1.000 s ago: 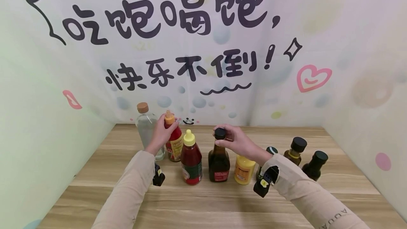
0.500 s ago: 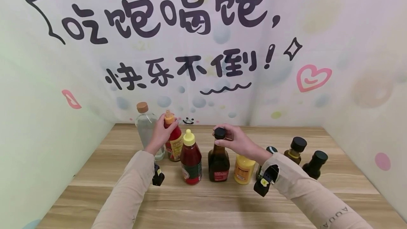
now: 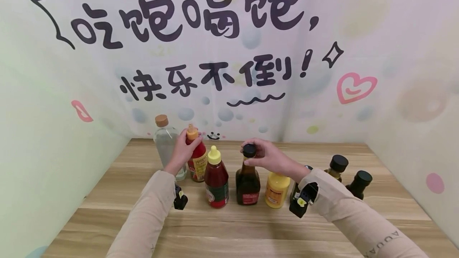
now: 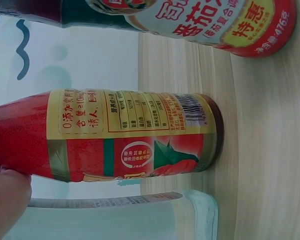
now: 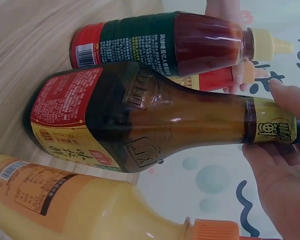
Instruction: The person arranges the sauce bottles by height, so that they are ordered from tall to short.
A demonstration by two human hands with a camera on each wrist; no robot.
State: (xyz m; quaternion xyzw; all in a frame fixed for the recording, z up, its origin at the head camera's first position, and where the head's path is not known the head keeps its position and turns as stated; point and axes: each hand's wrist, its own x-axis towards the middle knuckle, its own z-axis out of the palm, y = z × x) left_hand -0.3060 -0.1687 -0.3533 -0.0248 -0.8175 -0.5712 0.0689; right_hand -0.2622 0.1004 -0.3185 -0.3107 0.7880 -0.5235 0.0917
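Note:
My left hand [image 3: 183,151] grips the neck of a red sauce bottle [image 3: 198,165] with an orange cap. In the left wrist view this bottle [image 4: 135,135] stands upright with its base at the tabletop. My right hand [image 3: 269,157] holds a dark brown sauce bottle [image 3: 247,184] by its neck, just under the black cap. The right wrist view shows thumb and fingers around the yellow neck label of this bottle [image 5: 190,117]. Between the hands is a tomato sauce bottle [image 3: 216,182] with a yellow nozzle cap.
A clear bottle [image 3: 165,144] with a brown cap stands left of the red bottle. Right of the brown bottle is a yellow squeeze bottle [image 3: 277,191]. Several dark-capped bottles, including one at the far right [image 3: 359,184], are partly hidden by my right forearm. A printed cloth [image 3: 229,122] hangs behind the table.
The right wrist and forearm have shifted slightly, covering more of the dark-capped bottles. Both hands keep their hold, and the bottles have barely moved. The head view has shifted a little.

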